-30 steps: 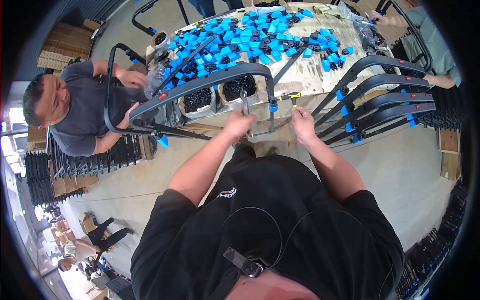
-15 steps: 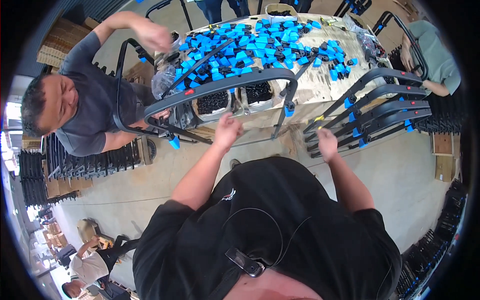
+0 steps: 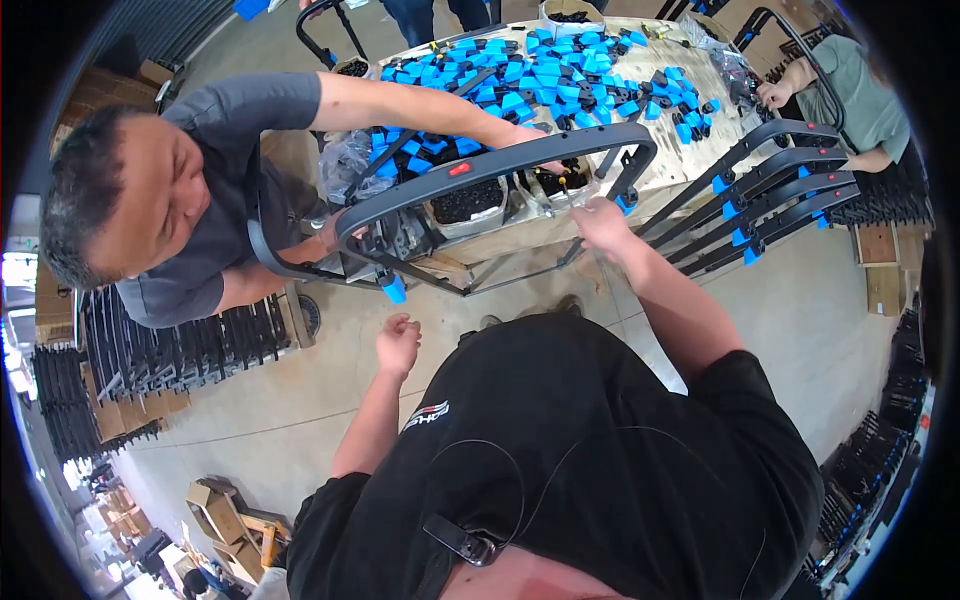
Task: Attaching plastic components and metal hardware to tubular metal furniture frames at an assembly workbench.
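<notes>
A black tubular frame (image 3: 490,165) with a curved top bar and blue end caps stands tilted against the edge of a wooden table (image 3: 690,165). My right hand (image 3: 603,226) is at the frame's right leg, just under its blue cap, with fingers closed on the lower bar. My left hand (image 3: 398,342) hangs free below the frame, over the floor, fingers curled with nothing in them. A co-worker in a grey shirt (image 3: 215,150) leans in from the left, holding the frame's left side and reaching one arm across the table.
Blue and black plastic clips (image 3: 560,75) cover the tabletop, with tubs of small black parts (image 3: 465,205) at its edge. Several finished black frames (image 3: 780,190) lean at the right. Black parts (image 3: 180,350) are stacked on the floor at the left. Another person in green (image 3: 860,95) works at the far right.
The frame has shifted left toward the co-worker, who now leans further over the table. My left hand has let go of the frame and dropped away; my right hand stays at its right end.
</notes>
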Demonstrator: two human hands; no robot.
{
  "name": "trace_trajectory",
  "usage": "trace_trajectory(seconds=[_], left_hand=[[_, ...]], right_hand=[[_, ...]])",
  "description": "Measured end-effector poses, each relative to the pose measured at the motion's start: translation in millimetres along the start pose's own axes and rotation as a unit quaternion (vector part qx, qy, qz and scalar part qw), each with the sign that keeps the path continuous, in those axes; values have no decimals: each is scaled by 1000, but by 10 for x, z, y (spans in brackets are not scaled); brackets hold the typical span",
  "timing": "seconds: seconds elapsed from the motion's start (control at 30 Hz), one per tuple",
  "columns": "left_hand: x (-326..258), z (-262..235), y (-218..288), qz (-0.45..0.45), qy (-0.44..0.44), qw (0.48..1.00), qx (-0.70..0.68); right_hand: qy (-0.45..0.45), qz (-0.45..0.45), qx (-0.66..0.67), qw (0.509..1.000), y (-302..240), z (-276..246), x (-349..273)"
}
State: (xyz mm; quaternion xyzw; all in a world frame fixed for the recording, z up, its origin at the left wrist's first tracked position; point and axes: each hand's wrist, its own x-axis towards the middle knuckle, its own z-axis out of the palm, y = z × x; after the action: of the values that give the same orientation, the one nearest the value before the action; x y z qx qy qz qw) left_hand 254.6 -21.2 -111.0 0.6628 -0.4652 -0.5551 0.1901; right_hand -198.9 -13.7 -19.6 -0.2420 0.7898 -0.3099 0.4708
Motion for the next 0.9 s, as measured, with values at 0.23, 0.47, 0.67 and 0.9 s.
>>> trace_trajectory(seconds=[0.23, 0.47, 0.67, 0.9], left_hand=[[196, -137, 230, 153, 143, 978, 12], [460, 93, 640, 135, 120, 977, 114], [889, 178, 512, 146, 167, 974, 54], [982, 101, 532, 75, 135, 983, 97]], right_hand=[[148, 0, 318, 937, 866, -79, -295], [274, -31, -6, 961, 1064, -447, 368], [287, -93, -99, 948, 606, -451, 568], [2, -68, -461, 885, 505, -994, 699]])
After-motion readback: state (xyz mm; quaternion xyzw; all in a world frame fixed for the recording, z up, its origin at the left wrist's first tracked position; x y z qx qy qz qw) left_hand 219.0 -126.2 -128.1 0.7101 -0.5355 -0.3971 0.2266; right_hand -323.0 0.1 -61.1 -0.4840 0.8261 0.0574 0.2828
